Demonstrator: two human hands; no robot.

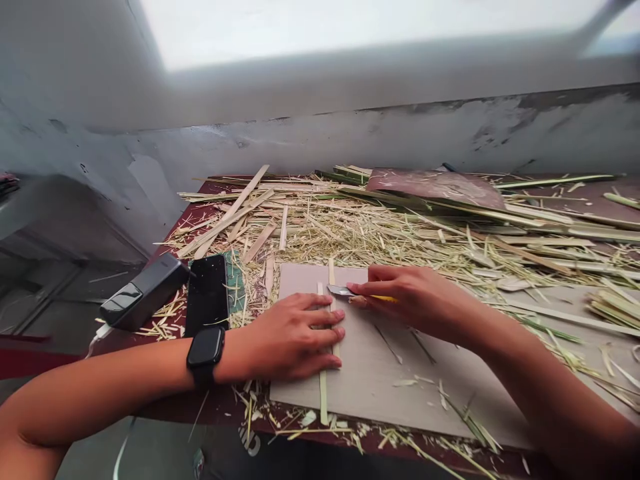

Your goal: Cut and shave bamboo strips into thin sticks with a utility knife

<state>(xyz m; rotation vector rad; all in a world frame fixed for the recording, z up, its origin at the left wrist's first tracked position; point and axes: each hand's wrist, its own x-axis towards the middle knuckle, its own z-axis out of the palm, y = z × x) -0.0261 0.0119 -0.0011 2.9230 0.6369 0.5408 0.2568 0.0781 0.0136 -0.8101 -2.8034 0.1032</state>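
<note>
My left hand [295,337] lies with its fingers spread over two narrow pale strips [323,400], which look like split bamboo. It presses them against a greyish-white board [360,400]; the strips run side by side, away from me. Pinched in my right hand [405,293] is a craft knife [342,291] with a yellow handle, mostly hidden by the fingers. Its blade points left and sits at the strips, just beyond my left fingertips; whether it touches them I cannot tell. Small shavings are scattered on the board.
Shavings [345,227] and longer strips [235,213] cover the table behind the board. Left of it lie a dark phone [207,293] and a grey power bank [145,293] with a white cable. A strip bundle [617,307] is at right. A wall [310,147] closes off the back.
</note>
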